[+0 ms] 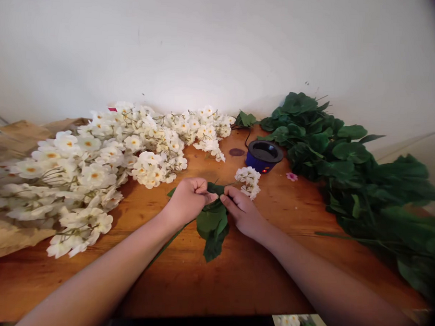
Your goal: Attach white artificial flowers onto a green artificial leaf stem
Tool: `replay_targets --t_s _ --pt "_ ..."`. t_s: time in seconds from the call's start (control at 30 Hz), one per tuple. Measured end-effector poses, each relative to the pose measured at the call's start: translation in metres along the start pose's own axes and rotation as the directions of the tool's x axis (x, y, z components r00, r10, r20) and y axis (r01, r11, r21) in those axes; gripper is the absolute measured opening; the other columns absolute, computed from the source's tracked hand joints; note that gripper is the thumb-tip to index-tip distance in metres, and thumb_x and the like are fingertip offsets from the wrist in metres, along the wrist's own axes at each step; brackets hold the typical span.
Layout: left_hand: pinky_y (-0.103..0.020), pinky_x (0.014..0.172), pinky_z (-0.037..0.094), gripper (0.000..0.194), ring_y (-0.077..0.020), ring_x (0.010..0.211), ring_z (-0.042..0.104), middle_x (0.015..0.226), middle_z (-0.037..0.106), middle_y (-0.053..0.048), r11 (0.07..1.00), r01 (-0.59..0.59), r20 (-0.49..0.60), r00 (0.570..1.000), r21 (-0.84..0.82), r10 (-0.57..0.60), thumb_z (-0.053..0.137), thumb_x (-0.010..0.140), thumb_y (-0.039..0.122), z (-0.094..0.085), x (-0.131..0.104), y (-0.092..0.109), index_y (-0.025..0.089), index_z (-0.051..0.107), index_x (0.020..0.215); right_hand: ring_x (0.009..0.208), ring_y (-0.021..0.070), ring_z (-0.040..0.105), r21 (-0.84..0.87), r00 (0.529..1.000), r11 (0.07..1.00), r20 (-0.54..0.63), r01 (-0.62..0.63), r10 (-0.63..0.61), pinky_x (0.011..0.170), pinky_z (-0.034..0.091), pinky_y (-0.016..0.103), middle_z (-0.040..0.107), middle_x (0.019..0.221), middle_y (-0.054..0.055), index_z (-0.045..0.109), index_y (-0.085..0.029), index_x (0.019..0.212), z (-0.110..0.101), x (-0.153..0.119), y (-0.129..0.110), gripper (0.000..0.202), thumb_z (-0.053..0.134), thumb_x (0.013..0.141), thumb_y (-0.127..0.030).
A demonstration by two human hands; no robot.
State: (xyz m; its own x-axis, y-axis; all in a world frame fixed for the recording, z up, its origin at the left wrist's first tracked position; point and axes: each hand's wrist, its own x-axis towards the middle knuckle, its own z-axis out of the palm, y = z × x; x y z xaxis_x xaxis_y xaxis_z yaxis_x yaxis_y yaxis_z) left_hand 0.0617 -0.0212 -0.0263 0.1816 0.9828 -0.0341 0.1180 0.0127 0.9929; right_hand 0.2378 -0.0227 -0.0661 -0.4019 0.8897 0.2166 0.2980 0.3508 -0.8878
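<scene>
In the middle of the head view, a green leafy artificial stem (214, 224) hangs between my two hands over the wooden table. My left hand (191, 196) is closed around its upper part, and a long stem runs down from beneath that wrist. The fingertips of my right hand (240, 207) pinch close by at the same spot. A thin stalk leads from there to a white flower cluster (248, 180) just beyond the right fingers. Exactly which part each set of fingertips grips is hidden.
White artificial flowers (105, 163) are heaped at left, partly on brown paper (12, 240). Green leaf stems (333, 149) pile up at right. A blue pot (264, 155) with a dark basin, cord and lit red light stands behind my hands, near a small pink flower (292, 177).
</scene>
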Motion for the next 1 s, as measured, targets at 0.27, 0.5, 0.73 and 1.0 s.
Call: replay_targets --t_s 0.27,0.5,0.73,1.0 --pt "-0.022 0.050 0.020 0.050 -0.0061 0.052 0.021 0.056 0.020 0.008 1.000 0.002 -0.011 1.000 -0.007 -0.002 0.069 0.066 0.023 0.0007 -0.0006 -0.0001 0.021 0.019 0.059 0.066 0.0147 0.042 -0.040 1.000 0.999 0.017 0.002 -0.001 0.060 0.033 0.028 0.042 0.071 -0.002 0.042 -0.021 0.075 -0.0006 0.0004 -0.0009 0.030 0.041 0.098 -0.039" --pt "-0.022 0.050 0.020 0.051 -0.0062 0.052 0.021 0.055 0.020 0.008 1.000 0.013 -0.015 1.000 0.006 -0.013 0.070 0.065 0.026 0.0008 -0.0013 0.0017 0.021 0.020 0.059 0.068 0.0149 0.043 -0.028 0.999 0.999 0.046 -0.021 0.023 0.061 0.034 0.028 0.043 0.072 -0.002 0.041 -0.021 0.074 -0.0002 -0.0001 -0.0027 0.032 0.041 0.098 -0.043" --pt "-0.022 0.050 0.019 0.049 -0.0063 0.052 0.020 0.056 0.020 0.008 1.000 0.005 -0.009 1.000 0.022 -0.005 0.068 0.067 0.025 0.0005 -0.0023 0.0002 0.021 0.019 0.059 0.067 0.0149 0.042 -0.043 0.998 0.999 0.055 -0.009 0.012 0.060 0.034 0.028 0.043 0.072 -0.002 0.041 -0.021 0.074 0.0002 -0.0002 -0.0024 0.033 0.042 0.098 -0.043" --pt "-0.022 0.050 0.018 0.049 -0.0062 0.051 0.021 0.055 0.020 0.008 1.000 0.016 0.000 1.000 0.007 -0.016 0.068 0.066 0.023 0.0004 -0.0007 -0.0023 0.021 0.019 0.059 0.067 0.0145 0.042 -0.035 0.998 0.999 0.065 -0.017 0.019 0.060 0.034 0.027 0.043 0.072 -0.002 0.042 -0.021 0.074 0.0011 0.0002 -0.0006 0.034 0.042 0.098 -0.045"
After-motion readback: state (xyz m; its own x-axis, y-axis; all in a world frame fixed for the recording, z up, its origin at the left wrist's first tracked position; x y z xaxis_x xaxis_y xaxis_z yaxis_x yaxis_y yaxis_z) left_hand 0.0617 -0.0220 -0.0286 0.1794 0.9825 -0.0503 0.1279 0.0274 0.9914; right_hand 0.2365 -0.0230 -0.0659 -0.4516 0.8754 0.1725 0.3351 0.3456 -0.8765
